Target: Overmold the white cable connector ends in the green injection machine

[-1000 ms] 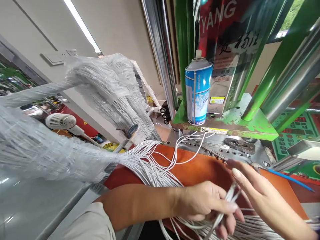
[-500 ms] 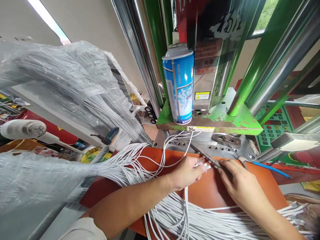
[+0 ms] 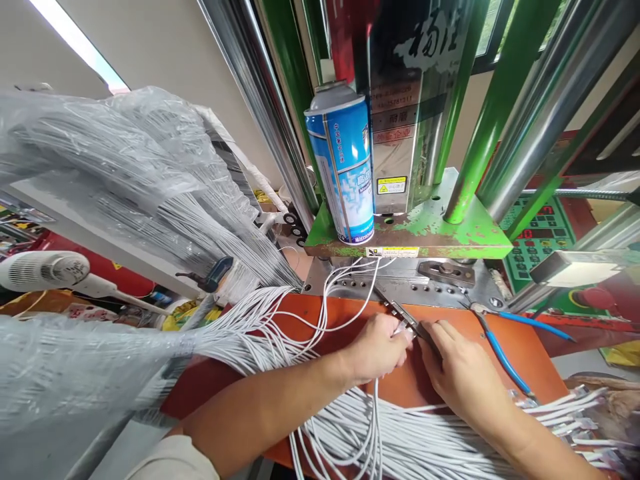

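Note:
My left hand (image 3: 377, 350) is closed on the ends of several white cables, pinching their clear plugs (image 3: 403, 331) between thumb and fingers. Those plugs are up against a narrow slotted metal bar (image 3: 403, 315); whether they sit in its slots I cannot tell. The near end of the bar is gripped in my right hand (image 3: 460, 363), whose fingers wrap round its dark handle part. Beneath both forearms a thick bundle of white cables (image 3: 350, 417) runs across the orange work surface (image 3: 413, 387).
A blue spray can (image 3: 345, 173) stands on the green press plate (image 3: 440, 237). Blue-handled pliers (image 3: 506, 350) lie right of my right hand. Plastic-wrapped cables (image 3: 90, 360), a white fan (image 3: 47, 268) and a clamp (image 3: 215, 273) are at left. Plugged cable ends (image 3: 580, 423) lie lower right.
The plugs in my left hand have come up against the slotted bar. My right hand has shifted left with the bar, and more of the pliers shows. The view has moved slightly.

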Demonstrator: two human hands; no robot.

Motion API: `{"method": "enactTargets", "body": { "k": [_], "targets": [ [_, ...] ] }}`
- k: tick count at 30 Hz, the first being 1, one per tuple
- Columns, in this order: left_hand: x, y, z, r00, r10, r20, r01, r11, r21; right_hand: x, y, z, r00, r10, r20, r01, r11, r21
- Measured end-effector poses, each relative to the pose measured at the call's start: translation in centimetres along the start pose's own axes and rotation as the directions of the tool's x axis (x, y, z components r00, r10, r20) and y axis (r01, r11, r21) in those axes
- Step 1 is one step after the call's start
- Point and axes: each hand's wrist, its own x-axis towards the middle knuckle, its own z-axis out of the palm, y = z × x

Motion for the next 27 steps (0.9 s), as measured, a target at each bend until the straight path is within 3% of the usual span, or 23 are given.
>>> {"method": "enactTargets", "body": {
  "k": [2,4,7,15,18,20,22,24,27],
  "targets": [
    [0.1,0.0,0.1,1.0,-0.011,0.019,0.013,0.997,-0.079,0.2,-0.1,-0.3,1.0,0.026,0.011,-0.027,0.993,0.118],
    [0.4,-0.1,-0.3,0.993,-0.037,0.112,0.057,0.981,-0.186,0.3,-0.1,-0.6,0.996,0.09,0.009,-0.09,0.968,0.234],
    [0.8,-0.4,-1.0,0.981,-0.051,0.187,0.1,0.96,-0.262,0.2,0.2,-0.9,0.989,0.15,-0.007,-0.142,0.952,0.27],
    [1.1,-0.7,-0.8,0.985,-0.075,0.158,0.104,0.977,-0.184,-0.1,0.2,-0.9,0.999,-0.034,0.016,0.029,0.973,0.228],
    [1.2,-0.6,-1.0,0.982,-0.048,0.185,0.074,0.988,-0.137,0.0,0.6,-0.7,1.0,-0.028,-0.002,0.027,0.974,0.225],
    [1.1,-0.7,-1.6,0.992,-0.005,0.124,0.009,0.999,-0.031,0.1,0.9,-0.5,0.999,0.02,-0.049,-0.01,0.979,0.203],
    [1.0,-0.8,-2.4,0.996,0.085,-0.035,-0.081,0.991,0.106,0.1,1.2,-0.5,0.996,0.039,-0.086,-0.024,0.985,0.174],
    [1.0,-0.9,-3.0,0.966,0.203,-0.161,-0.167,0.962,0.214,0.1,1.3,-0.4,0.995,0.031,-0.096,-0.016,0.987,0.158],
    [1.0,-0.8,-3.1,0.968,0.203,-0.151,-0.163,0.957,0.239,0.0,1.3,-0.5,0.995,0.028,-0.094,-0.014,0.989,0.147]
  ]
}}
